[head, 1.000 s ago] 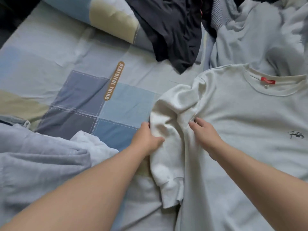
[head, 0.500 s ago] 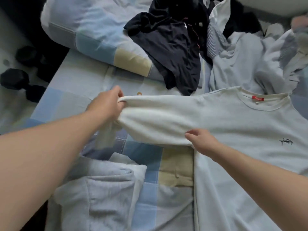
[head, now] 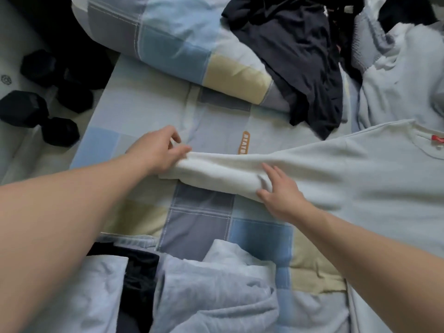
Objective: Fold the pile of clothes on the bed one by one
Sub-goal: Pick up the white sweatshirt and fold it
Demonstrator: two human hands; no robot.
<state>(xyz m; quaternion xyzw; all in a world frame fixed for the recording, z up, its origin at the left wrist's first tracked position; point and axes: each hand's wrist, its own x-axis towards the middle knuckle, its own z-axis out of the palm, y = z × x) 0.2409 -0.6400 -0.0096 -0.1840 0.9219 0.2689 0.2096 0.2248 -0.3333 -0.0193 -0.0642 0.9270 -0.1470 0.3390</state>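
Two hands are set on one sleeve (head: 221,174) of the white sweatshirt (head: 360,179), which is spread flat on the bed (head: 149,111). The right hand (head: 283,195) is laid on the sleeve, its fingers (head: 274,173) straight and released. The sleeve's end is met by the left hand (head: 156,152); whether its fingers (head: 176,138) are grasping the cuff cannot be told. Beyond the right fingers a dark garment (head: 300,56) is heaped against a pillow (head: 180,44). Nearer than both sets of fingers, pale grey clothes (head: 216,284) are bunched. Left of the left fingers, black dumbbells (head: 36,109) are seen.
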